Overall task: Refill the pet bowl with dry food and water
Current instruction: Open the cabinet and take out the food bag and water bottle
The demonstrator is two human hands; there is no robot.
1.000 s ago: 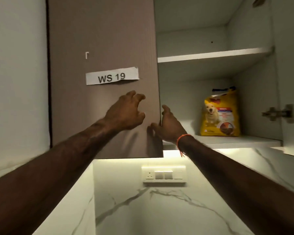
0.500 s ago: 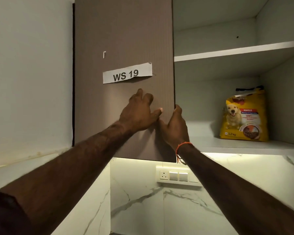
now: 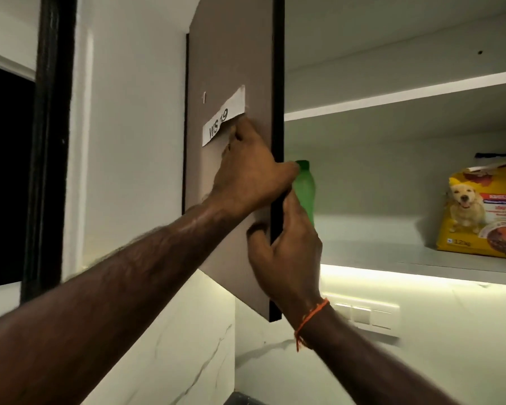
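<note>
A yellow food bag [image 3: 484, 210] stands upright on the lower shelf [image 3: 392, 258] of the cupboard, well to the right of both hands and apart from them. Its front shows a pale puppy, a red and blue label and a round picture of kibble; the top is folded over and closed with a dark strip. A green bottle [image 3: 304, 188] stands upright on the same shelf, just behind the right hand [image 3: 287, 252] and just right of the left hand [image 3: 249, 176], whose thumb overlaps its neck. Its lower part is hidden by the right hand; whether either hand touches it cannot be told.
</note>
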